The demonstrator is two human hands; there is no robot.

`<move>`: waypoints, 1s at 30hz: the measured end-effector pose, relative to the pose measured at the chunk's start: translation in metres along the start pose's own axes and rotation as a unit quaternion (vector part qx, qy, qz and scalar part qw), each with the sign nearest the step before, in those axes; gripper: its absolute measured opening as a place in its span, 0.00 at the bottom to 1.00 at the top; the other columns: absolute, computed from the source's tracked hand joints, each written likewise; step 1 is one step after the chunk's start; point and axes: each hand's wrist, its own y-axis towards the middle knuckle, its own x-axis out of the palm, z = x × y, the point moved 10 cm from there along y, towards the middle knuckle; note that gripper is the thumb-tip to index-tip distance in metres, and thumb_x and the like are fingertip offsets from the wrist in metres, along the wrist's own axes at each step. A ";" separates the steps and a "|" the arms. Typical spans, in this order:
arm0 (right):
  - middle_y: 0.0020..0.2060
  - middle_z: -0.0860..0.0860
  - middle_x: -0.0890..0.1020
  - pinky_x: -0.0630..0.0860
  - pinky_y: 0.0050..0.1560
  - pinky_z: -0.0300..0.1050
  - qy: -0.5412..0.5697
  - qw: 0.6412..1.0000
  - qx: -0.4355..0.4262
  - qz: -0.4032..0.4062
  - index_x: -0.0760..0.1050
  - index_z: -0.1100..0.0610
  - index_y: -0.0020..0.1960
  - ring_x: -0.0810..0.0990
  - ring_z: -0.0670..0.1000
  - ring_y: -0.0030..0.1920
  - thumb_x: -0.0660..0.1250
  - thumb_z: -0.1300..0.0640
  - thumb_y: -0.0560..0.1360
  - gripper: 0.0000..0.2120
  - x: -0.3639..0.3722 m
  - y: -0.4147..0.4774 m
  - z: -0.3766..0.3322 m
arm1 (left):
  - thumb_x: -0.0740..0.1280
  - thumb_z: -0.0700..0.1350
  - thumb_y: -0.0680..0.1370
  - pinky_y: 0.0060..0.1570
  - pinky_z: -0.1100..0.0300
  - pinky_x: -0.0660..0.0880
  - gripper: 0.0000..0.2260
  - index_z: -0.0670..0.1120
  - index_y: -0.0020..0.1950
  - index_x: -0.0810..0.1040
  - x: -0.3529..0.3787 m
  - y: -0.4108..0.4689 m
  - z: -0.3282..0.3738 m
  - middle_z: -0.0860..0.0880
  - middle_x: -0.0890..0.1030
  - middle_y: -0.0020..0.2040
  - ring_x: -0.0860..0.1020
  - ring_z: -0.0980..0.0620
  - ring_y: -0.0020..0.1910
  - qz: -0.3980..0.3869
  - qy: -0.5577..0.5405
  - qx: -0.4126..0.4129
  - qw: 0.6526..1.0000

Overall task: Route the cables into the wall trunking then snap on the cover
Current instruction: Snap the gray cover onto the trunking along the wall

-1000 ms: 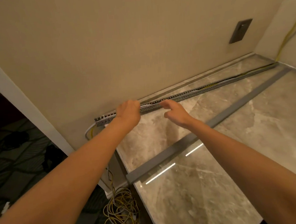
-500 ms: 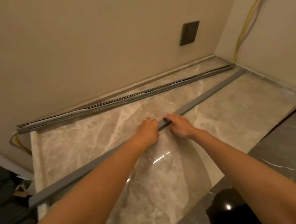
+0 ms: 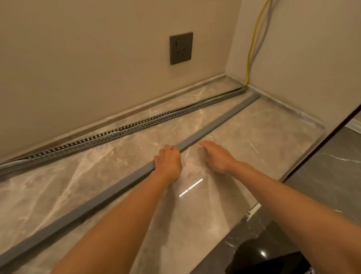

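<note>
Left grip (image 3: 168, 161) holds the long grey cover (image 3: 223, 121).
Its fingers (image 3: 169, 148) curl over the cover, which lies on the marble floor (image 3: 260, 135). Right grip (image 3: 217, 155) is spread flat just beside it, holding nothing. Holed trunking (image 3: 119, 133) runs along the wall (image 3: 85, 68) behind, and a yellow cable (image 3: 248, 68) drops into its far end.

Marble floor (image 3: 250, 136): slotted trunking (image 3: 115, 134) along wall, grey cover (image 3: 217, 123) diag. across.

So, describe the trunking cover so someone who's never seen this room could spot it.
Below the wall socket, two long grey strips lie on the marble ledge. The cover is the smooth, solid one farther from the wall, gripped by the left hand; the trunking beside the wall is perforated.
</note>
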 end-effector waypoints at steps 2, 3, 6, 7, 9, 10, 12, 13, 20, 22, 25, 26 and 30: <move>0.77 0.53 0.51 0.55 0.75 0.58 -0.012 1.000 0.002 -0.002 0.51 0.54 0.76 0.54 0.55 0.77 0.57 0.62 0.76 0.30 -0.004 0.010 0.007 | 0.58 0.38 0.80 0.64 0.47 0.68 0.16 0.40 0.68 0.65 -0.001 0.015 0.011 0.40 0.68 0.67 0.68 0.40 0.65 0.010 -0.010 0.003 1.000; 0.78 0.53 0.49 0.54 0.76 0.58 -0.018 1.000 0.003 0.000 0.50 0.54 0.76 0.52 0.54 0.77 0.56 0.64 0.77 0.30 -0.005 0.014 0.010 | 0.58 0.38 0.80 0.64 0.48 0.68 0.16 0.40 0.68 0.66 -0.001 0.021 0.016 0.40 0.68 0.67 0.68 0.40 0.65 0.012 -0.016 0.005 1.000; 0.78 0.52 0.47 0.54 0.76 0.57 -0.030 0.999 -0.003 0.016 0.47 0.54 0.76 0.51 0.53 0.77 0.53 0.65 0.79 0.29 -0.015 0.031 0.021 | 0.61 0.40 0.80 0.64 0.48 0.68 0.16 0.40 0.67 0.67 -0.003 0.050 0.037 0.40 0.67 0.67 0.67 0.41 0.66 0.015 -0.026 0.014 0.999; 0.78 0.52 0.47 0.54 0.76 0.57 -0.036 0.999 -0.005 0.017 0.47 0.54 0.77 0.51 0.53 0.77 0.53 0.64 0.79 0.29 -0.019 0.038 0.026 | 0.61 0.41 0.79 0.64 0.49 0.67 0.16 0.40 0.66 0.67 -0.005 0.059 0.045 0.41 0.67 0.67 0.67 0.41 0.66 0.015 -0.023 0.020 0.999; 0.78 0.51 0.48 0.51 0.76 0.58 -0.057 0.998 0.002 0.019 0.46 0.54 0.76 0.51 0.52 0.77 0.53 0.62 0.80 0.28 -0.030 0.053 0.040 | 0.63 0.44 0.79 0.64 0.49 0.67 0.17 0.40 0.66 0.69 -0.008 0.079 0.062 0.41 0.68 0.67 0.67 0.41 0.66 0.019 -0.010 0.031 0.999; 0.78 0.51 0.49 0.50 0.76 0.58 -0.068 0.997 0.012 0.025 0.47 0.54 0.76 0.50 0.52 0.77 0.53 0.61 0.80 0.27 -0.037 0.061 0.049 | 0.63 0.46 0.79 0.64 0.50 0.66 0.17 0.40 0.65 0.70 -0.010 0.090 0.070 0.41 0.68 0.66 0.68 0.41 0.65 0.018 -0.006 0.036 0.999; 0.77 0.51 0.53 0.47 0.75 0.60 -0.088 0.995 0.035 0.043 0.49 0.54 0.76 0.50 0.52 0.77 0.54 0.61 0.79 0.27 -0.057 0.081 0.068 | 0.64 0.48 0.78 0.64 0.51 0.67 0.18 0.39 0.64 0.72 -0.013 0.113 0.088 0.40 0.71 0.65 0.71 0.41 0.63 0.007 0.007 0.051 0.999; 0.76 0.52 0.54 0.47 0.75 0.61 -0.095 0.993 0.045 0.051 0.50 0.54 0.75 0.51 0.53 0.77 0.54 0.61 0.79 0.27 -0.066 0.089 0.075 | 0.65 0.48 0.78 0.63 0.51 0.68 0.18 0.40 0.64 0.73 -0.015 0.121 0.098 0.40 0.72 0.64 0.73 0.41 0.63 -0.003 0.019 0.067 0.998; 0.70 0.55 0.66 0.45 0.74 0.65 -0.161 0.985 0.064 0.002 0.64 0.55 0.69 0.55 0.56 0.75 0.53 0.63 0.78 0.20 -0.113 0.156 0.124 | 0.71 0.50 0.72 0.57 0.53 0.73 0.22 0.40 0.61 0.74 -0.022 0.177 0.124 0.40 0.75 0.62 0.75 0.42 0.61 -0.058 0.039 0.105 0.992; 0.70 0.54 0.66 0.44 0.74 0.65 -0.165 0.985 0.041 0.010 0.64 0.54 0.70 0.56 0.55 0.75 0.56 0.62 0.78 0.20 -0.120 0.167 0.129 | 0.71 0.49 0.72 0.55 0.52 0.74 0.23 0.40 0.62 0.73 -0.026 0.189 0.113 0.40 0.76 0.62 0.75 0.42 0.60 -0.051 0.012 0.075 0.996; 0.66 0.55 0.70 0.43 0.74 0.63 -0.174 0.984 0.011 0.039 0.67 0.55 0.66 0.63 0.55 0.71 0.59 0.59 0.78 0.16 -0.132 0.181 0.126 | 0.69 0.45 0.74 0.56 0.50 0.74 0.21 0.41 0.63 0.69 -0.037 0.201 0.099 0.39 0.76 0.62 0.75 0.40 0.60 -0.024 -0.003 0.043 0.999; 0.63 0.55 0.73 0.43 0.75 0.63 -0.178 0.983 0.003 0.036 0.70 0.55 0.63 0.66 0.56 0.69 0.59 0.58 0.78 0.14 -0.135 0.186 0.124 | 0.68 0.46 0.74 0.56 0.50 0.74 0.19 0.42 0.63 0.69 -0.039 0.205 0.098 0.40 0.76 0.61 0.75 0.40 0.60 -0.022 0.005 0.040 0.999; 0.60 0.56 0.77 0.47 0.75 0.58 -0.175 0.983 -0.043 0.028 0.76 0.56 0.58 0.71 0.56 0.65 0.61 0.54 0.78 0.12 -0.136 0.201 0.119 | 0.64 0.44 0.77 0.57 0.50 0.74 0.12 0.43 0.59 0.75 -0.034 0.217 0.111 0.40 0.77 0.61 0.75 0.41 0.60 -0.020 0.041 0.046 0.998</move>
